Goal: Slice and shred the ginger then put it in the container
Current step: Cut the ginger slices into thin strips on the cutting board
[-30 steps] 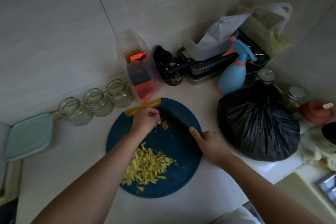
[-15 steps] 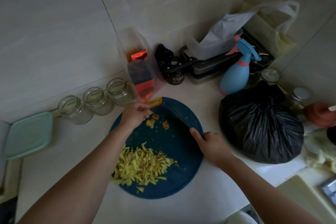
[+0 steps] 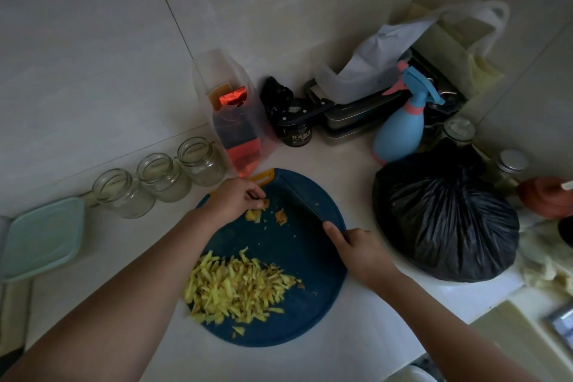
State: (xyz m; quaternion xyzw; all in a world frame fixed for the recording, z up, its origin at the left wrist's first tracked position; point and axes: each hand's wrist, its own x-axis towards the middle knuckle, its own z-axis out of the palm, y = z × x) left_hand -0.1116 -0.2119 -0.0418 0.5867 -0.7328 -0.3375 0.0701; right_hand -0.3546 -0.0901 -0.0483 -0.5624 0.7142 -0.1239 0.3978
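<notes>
Almost done shredding, a person pinches the last ginger scraps (image 3: 255, 214) with the left hand (image 3: 235, 199) at the far edge of the cutting board (image 3: 310, 304), the right hand (image 3: 359, 253) with its grip closed round the knife (image 3: 305, 203) beside them; such small pieces could slip and bring the blade onto fingertips.

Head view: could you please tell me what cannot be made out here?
Head view:
1. Knife handle: hidden in the right hand.
2. Ginger piece: partly covered by the left hand.
3. Black jar label: too small, dim.
4. Reddish-brown object: cut off by right edge.
</notes>
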